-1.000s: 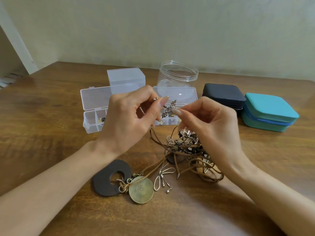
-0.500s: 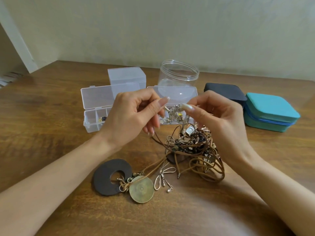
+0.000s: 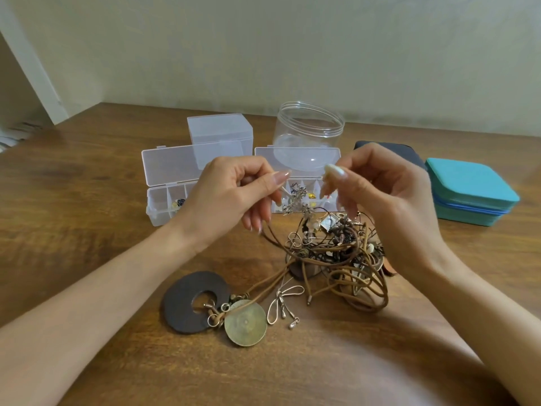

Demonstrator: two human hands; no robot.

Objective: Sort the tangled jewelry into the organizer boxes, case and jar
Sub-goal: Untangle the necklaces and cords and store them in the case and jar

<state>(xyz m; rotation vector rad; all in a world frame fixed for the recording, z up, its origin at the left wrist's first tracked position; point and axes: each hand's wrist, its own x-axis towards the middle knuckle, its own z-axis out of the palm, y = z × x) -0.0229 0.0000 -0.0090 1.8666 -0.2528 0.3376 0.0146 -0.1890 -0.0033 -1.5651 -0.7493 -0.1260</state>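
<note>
Fingers (image 3: 276, 177) of left hand (image 3: 228, 197) pinch the silver charm (image 3: 296, 200); it dangles beneath.

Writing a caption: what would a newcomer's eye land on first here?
The tangle of brown cords and metal charms at centre, with a silver charm dangling above it between the left hand and right hand. Next, the dark wooden ring and brass disc nearer the camera.

Head-worn wide view, forward and down, close over jewelry tangle (image 3: 336, 254).
</note>
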